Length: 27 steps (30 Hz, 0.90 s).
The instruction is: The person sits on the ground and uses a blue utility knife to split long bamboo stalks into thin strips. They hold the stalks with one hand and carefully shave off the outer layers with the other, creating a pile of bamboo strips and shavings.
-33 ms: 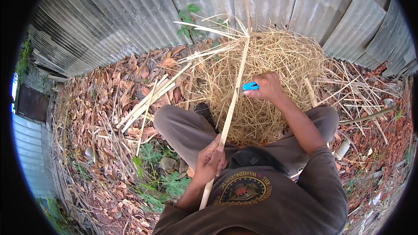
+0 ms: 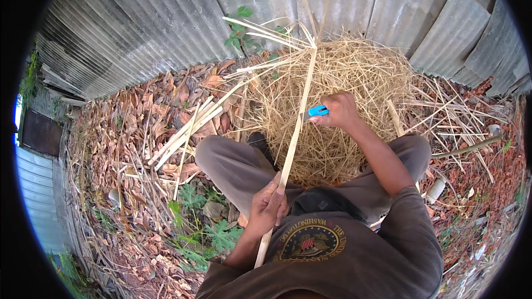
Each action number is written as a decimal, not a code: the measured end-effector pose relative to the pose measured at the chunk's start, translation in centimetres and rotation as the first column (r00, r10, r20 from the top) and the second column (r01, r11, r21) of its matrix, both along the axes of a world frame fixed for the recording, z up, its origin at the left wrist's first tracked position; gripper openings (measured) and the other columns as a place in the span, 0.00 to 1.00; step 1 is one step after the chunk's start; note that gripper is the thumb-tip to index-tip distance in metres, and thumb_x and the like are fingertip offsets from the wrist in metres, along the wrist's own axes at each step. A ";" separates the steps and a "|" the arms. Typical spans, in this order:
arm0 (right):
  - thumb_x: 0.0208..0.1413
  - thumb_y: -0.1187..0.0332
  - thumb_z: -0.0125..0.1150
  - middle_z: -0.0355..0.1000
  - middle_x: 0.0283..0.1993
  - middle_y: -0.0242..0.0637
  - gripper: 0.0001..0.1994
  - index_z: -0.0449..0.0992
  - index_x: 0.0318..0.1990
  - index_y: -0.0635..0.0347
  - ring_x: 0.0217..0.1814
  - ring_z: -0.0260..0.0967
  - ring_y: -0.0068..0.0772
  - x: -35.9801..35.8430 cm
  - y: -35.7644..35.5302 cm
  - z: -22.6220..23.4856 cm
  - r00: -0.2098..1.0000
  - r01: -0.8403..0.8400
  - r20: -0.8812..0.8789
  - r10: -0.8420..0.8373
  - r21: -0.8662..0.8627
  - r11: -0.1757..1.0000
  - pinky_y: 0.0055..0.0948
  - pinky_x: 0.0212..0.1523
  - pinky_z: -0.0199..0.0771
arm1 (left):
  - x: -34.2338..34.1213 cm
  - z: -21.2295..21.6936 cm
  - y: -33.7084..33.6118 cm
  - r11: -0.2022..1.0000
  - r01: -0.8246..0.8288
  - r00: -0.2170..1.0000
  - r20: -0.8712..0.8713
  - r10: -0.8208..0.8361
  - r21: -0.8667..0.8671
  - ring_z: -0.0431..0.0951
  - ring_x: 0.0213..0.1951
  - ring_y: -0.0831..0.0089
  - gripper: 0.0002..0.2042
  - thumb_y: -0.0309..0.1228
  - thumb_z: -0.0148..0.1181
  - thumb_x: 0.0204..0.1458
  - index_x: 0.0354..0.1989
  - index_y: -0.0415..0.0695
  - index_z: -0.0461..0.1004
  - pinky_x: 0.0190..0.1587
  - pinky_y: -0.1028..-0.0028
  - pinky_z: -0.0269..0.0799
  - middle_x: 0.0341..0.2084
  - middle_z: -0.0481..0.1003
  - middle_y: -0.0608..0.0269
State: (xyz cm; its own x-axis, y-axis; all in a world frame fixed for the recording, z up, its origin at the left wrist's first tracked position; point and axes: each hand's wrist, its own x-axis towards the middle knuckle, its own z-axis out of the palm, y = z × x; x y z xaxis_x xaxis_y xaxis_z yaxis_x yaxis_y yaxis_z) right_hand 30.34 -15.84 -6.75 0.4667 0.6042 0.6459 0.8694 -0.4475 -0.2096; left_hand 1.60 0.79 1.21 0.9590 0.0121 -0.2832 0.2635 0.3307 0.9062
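Note:
A long, pale bamboo strip (image 2: 295,145) runs from beside my torso up toward the metal wall, over a heap of thin straw-coloured shavings (image 2: 357,77). My left hand (image 2: 268,202) is closed around its lower part, in front of my shirt. In my closed right hand (image 2: 339,109) is a utility knife (image 2: 318,111) with a bright blue body. Its short grey blade meets the right edge of the strip, about midway along. Most of the knife's handle is hidden inside my fist. Thin slivers at the strip's far end look blurred.
Split bamboo strips (image 2: 185,133) lie on dry brown leaves (image 2: 147,105) to the left; more thin sticks (image 2: 454,119) are scattered at the right. A corrugated metal wall (image 2: 166,16) stands behind the heap. My crossed legs (image 2: 233,160) flank the shavings. Green plants (image 2: 221,232) grow at the lower left.
The blurred slivers at the far end have swung slightly and spread apart. The strip's far part has shifted a little left. Both hands look almost unmoved.

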 end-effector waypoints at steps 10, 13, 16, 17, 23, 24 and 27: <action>0.53 0.26 0.37 0.63 0.10 0.32 0.38 0.73 0.18 0.55 0.10 0.61 0.31 8.4 -4.1 -0.3 0.810 0.500 -0.244 -0.533 -0.185 0.846 0.34 0.13 0.61 | -2.7 0.1 -0.7 0.993 0.103 0.994 -0.054 -0.100 0.057 0.59 0.11 0.85 0.22 0.32 0.43 0.66 0.68 0.46 0.56 0.15 0.83 0.57 0.11 0.61 0.71; 0.55 0.29 0.37 0.61 0.11 0.32 0.37 0.71 0.18 0.54 0.10 0.58 0.29 8.6 -4.1 -2.6 0.805 0.527 -0.267 -0.530 -0.091 0.845 0.34 0.13 0.61 | -1.8 0.9 -0.8 0.975 0.099 0.993 -0.086 -0.083 0.199 0.60 0.12 0.86 0.20 0.32 0.44 0.65 0.65 0.44 0.60 0.15 0.83 0.57 0.12 0.61 0.72; 0.58 0.29 0.29 0.48 0.07 0.26 0.36 0.56 0.11 0.49 0.06 0.46 0.23 6.2 -1.3 -1.1 0.076 0.361 -0.997 -0.007 0.021 0.932 0.29 0.10 0.51 | -1.0 1.0 -0.6 0.931 0.082 0.993 -0.110 -0.046 0.356 0.61 0.14 0.87 0.19 0.30 0.46 0.65 0.64 0.42 0.61 0.16 0.83 0.58 0.12 0.61 0.72; 0.58 0.29 0.27 0.45 0.07 0.25 0.36 0.53 0.11 0.49 0.06 0.42 0.22 4.7 -1.0 0.1 -0.209 0.377 -0.912 0.354 0.258 0.889 0.27 0.09 0.48 | -0.6 1.0 -0.6 0.915 0.082 0.994 -0.102 -0.045 0.395 0.61 0.14 0.87 0.19 0.30 0.47 0.64 0.63 0.41 0.62 0.16 0.83 0.58 0.12 0.61 0.72; 0.57 0.29 0.28 0.43 0.07 0.22 0.35 0.54 0.13 0.49 0.06 0.38 0.21 -0.6 -0.9 2.1 -0.291 0.684 -0.521 0.802 0.473 0.555 0.22 0.09 0.43 | -1.1 -0.1 -1.7 0.938 0.076 0.997 -0.028 -0.071 0.338 0.62 0.16 0.88 0.19 0.27 0.48 0.63 0.62 0.39 0.63 0.17 0.83 0.58 0.14 0.63 0.74; 0.57 0.29 0.28 0.43 0.07 0.22 0.35 0.54 0.13 0.48 0.06 0.38 0.21 -1.1 -1.1 2.2 -0.267 0.702 -0.542 0.797 0.457 0.546 0.22 0.09 0.43 | -1.1 0.0 -2.0 0.946 0.073 0.997 -0.021 -0.070 0.317 0.62 0.16 0.88 0.19 0.27 0.48 0.63 0.62 0.39 0.63 0.17 0.83 0.58 0.14 0.63 0.74; 0.57 0.29 0.30 0.46 0.08 0.24 0.35 0.55 0.13 0.49 0.07 0.43 0.23 -3.0 -1.0 1.4 -0.236 0.639 -0.641 0.730 0.463 0.614 0.23 0.10 0.46 | -0.7 0.2 -2.0 0.947 0.080 0.995 -0.079 -0.058 0.310 0.63 0.16 0.88 0.19 0.28 0.48 0.63 0.62 0.39 0.63 0.17 0.84 0.58 0.14 0.64 0.73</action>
State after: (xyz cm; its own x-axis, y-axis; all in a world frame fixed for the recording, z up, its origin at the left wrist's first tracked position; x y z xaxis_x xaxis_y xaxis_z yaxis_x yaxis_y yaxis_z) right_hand 27.38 -16.85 -5.36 0.7486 0.5175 -0.4145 -0.6449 0.4233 -0.6363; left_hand 0.88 -1.26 1.37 0.9392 0.0453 -0.3402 0.3400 0.0127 0.9403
